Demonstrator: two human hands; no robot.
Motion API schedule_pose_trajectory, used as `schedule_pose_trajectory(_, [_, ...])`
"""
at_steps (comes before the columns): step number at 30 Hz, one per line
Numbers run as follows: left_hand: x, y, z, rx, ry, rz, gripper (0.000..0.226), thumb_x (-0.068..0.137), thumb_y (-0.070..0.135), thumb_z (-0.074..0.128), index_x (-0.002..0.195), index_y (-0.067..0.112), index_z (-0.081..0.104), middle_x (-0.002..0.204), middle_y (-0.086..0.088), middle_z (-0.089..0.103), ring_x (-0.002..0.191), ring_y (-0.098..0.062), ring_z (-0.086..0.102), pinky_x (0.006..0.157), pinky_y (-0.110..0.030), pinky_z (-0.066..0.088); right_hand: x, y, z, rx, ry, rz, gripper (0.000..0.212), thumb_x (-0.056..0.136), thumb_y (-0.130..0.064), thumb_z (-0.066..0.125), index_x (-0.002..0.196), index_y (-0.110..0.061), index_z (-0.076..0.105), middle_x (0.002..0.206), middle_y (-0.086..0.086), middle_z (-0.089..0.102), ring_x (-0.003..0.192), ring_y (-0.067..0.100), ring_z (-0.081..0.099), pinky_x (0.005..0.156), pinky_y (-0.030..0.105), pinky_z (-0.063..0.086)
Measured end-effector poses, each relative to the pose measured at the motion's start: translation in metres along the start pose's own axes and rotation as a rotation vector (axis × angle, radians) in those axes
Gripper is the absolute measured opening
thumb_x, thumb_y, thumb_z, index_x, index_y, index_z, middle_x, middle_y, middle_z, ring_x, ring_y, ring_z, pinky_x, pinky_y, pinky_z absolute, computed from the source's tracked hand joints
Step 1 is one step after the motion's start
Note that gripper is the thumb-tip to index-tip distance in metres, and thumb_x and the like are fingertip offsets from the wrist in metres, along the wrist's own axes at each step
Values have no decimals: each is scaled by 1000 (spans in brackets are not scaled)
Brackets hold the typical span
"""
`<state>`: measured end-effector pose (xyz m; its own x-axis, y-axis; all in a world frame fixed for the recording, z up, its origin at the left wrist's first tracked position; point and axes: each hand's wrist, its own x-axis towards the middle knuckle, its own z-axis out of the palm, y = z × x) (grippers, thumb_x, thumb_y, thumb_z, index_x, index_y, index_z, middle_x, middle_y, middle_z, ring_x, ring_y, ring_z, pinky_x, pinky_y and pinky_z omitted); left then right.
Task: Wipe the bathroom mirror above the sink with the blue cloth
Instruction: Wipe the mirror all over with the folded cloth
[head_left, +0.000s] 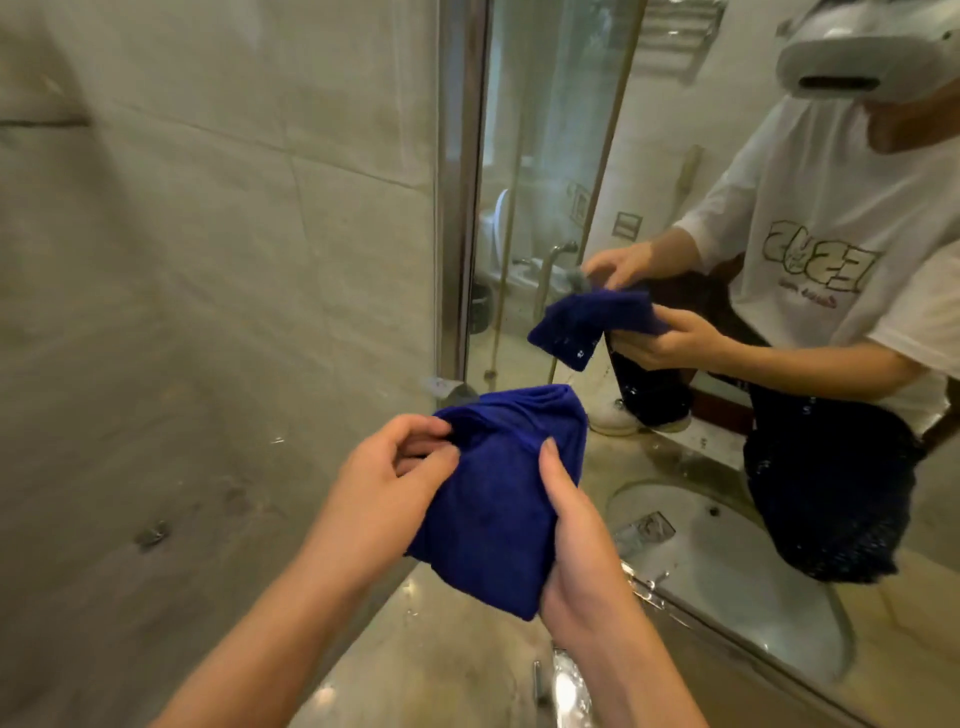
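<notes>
Both my hands hold a folded blue cloth in front of me, just short of the mirror. My left hand pinches its upper left edge. My right hand grips its right side, thumb lying on the fabric. The mirror fills the right half of the view, with a metal frame along its left edge. It reflects me, the cloth and a white sink. Water drops speckle its lower part.
A tiled beige wall stands to the left of the mirror, with a small metal fixture low on it. A wet, glossy counter runs below my hands. The top of a chrome tap shows at the bottom edge.
</notes>
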<state>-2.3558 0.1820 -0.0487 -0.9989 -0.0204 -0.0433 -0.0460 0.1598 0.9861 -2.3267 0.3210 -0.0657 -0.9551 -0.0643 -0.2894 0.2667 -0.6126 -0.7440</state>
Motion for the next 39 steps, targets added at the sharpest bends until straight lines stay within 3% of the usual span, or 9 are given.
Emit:
schedule_pose_trajectory(4, [15,-24,-6,110,-90,-159,25,93,7,61,117,12,61,112,-5,68,90,-8,62,77,-17,46,-3,10,-4,-45,33,57,53,86,-52,52,119,-13,66,110,12,73,100,29,71,80,42,59])
schedule_pose_trajectory(8, [13,-28,1,-32,-186,-448,31,92,41,61,119,25,59,113,2,67,93,-14,62,65,-26,43,-3,2,-8,-67,44,73,56,86,-56,49,116,-14,70,111,12,73,103,30,69,95,48,51])
schedule_pose_trajectory(11, [6,-26,13,-217,-275,-653,32,89,54,57,94,25,68,86,2,74,67,-13,67,58,-21,44,-2,-8,-12,-63,19,83,59,79,-61,49,101,-14,78,112,12,72,102,29,70,94,46,50])
schedule_pose_trajectory(13, [2,-28,19,-335,-362,-693,35,85,56,60,90,23,72,86,-1,77,67,-17,68,59,-23,43,-2,-13,-14,-62,3,78,55,81,-60,49,96,-17,79,111,11,72,99,27,71,87,43,51])
schedule_pose_trajectory(16, [11,-33,12,-485,-373,-649,48,72,46,74,105,11,74,98,-10,75,80,-26,71,64,-29,50,-3,-21,-18,-20,-32,74,57,89,-58,40,94,-18,80,112,12,72,98,26,71,84,43,50])
schedule_pose_trajectory(21, [13,-42,2,-681,-427,-674,29,71,31,74,85,6,77,87,-15,73,69,-29,71,62,-32,55,-2,-21,-26,42,-29,106,61,92,-61,38,112,-15,73,124,13,66,114,31,64,99,47,45])
schedule_pose_trajectory(24, [12,-45,5,-742,-416,-602,33,80,23,69,106,4,73,106,-17,73,89,-31,72,78,-38,55,-1,-23,-28,-64,-4,69,55,88,-56,52,122,-16,67,121,11,68,111,31,66,93,46,50])
schedule_pose_trajectory(29, [24,-35,5,-587,-147,-330,28,94,20,60,118,7,66,109,-11,74,96,-22,72,71,-29,58,-5,-26,-34,-419,90,-149,24,94,-22,58,114,-11,65,107,6,74,99,20,71,77,31,57])
schedule_pose_trajectory(39, [32,-27,8,-474,-88,72,36,78,-9,73,106,10,63,96,-1,76,88,-8,70,76,-18,55,-10,-42,-29,-617,252,-520,29,83,-20,71,112,-18,65,98,-8,75,91,7,69,72,21,54])
